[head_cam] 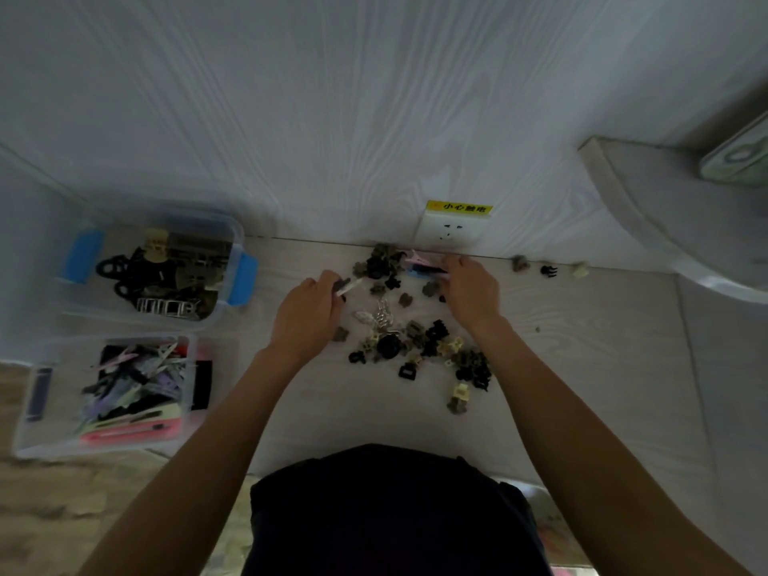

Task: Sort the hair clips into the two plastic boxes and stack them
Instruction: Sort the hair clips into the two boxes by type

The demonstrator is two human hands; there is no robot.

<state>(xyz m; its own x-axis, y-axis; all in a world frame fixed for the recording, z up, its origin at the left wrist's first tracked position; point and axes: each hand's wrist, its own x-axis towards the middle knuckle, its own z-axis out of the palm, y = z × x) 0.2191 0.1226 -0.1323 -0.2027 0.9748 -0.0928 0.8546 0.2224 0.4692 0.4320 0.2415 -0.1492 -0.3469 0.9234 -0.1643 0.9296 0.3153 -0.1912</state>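
step: picking flat clips out of the loose pile point(415, 326) on the floor point(582, 347). Judged mid-sort; lots left, stacking not started.
left hand point(309, 309): fingers curled, pinching a pale flat clip point(349, 287) plus something dark beside it. Clip tip sticks out toward the pile.
right hand point(471, 291): fingertips down on the pink and blue flat clips point(419, 264) at the far edge of the pile, by the wall. Looks like a pinch closing on them, but the fingertips are blurred; can't tell if it has a grip.
far box point(158, 272): clear, blue latches, holds claw clips, mostly dark and tan. Well left of the pile.
near box point(112, 392): clear, holds flat pastel clips and some pink packaging. Just beside the far box, closer to the person.
pile: mostly small claw clips, black, tan, cream; a silvery metal clip point(380, 313) in the middle.
strays: three small clips point(544, 268) along the wall, right of the socket point(451, 232), apart from the pile.
how to do it well: take the flat clips by their long edges, lift straight up so claw teeth don't snag and drag neighbours. Both handfuls probably go to the near box; drop low, don't toss.
risk: claw clips interlock, one pull may lift a clump. Shake loose over the pile, not over a box.
later: collect the strays before closing and stacking.
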